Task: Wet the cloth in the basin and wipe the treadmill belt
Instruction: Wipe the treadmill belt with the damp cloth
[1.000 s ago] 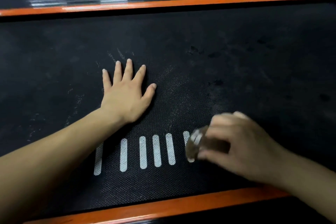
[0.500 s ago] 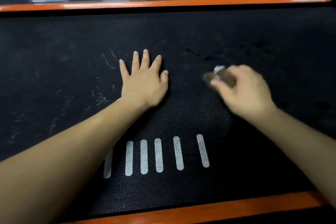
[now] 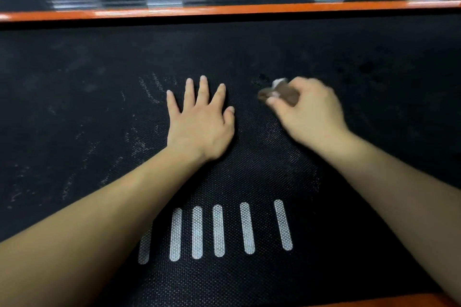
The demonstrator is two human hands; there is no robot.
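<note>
Moved: cloth (image 3: 279,93), from the right end of the white stripes (image 3: 218,230) a second earlier up to mid-belt, then a little further left and up-frame in the last half second; ended near the thumb of the left hand (image 3: 199,124), not touching it.
cloth: small brownish wad with a pale corner, blurred, down on the treadmill belt (image 3: 99,82) just right of centre, beside a few dark spots (image 3: 262,77).
right hand (image 3: 311,114): curled round the cloth, thumb and fingertips pinching it, knuckles up, blurred.
left hand: lay flat on the belt at centre frame, fingers straight and spread, nothing held; kept the same place relative to the stripes.
treadmill belt: black, textured, filled most of the frame; pale scuff marks (image 3: 149,90) left of the left hand.
white stripes: six, lower centre, leftmost dimmed beside the left forearm; sat slightly lower in frame than before.
orange rail (image 3: 224,10): ran across the top of the frame.
</note>
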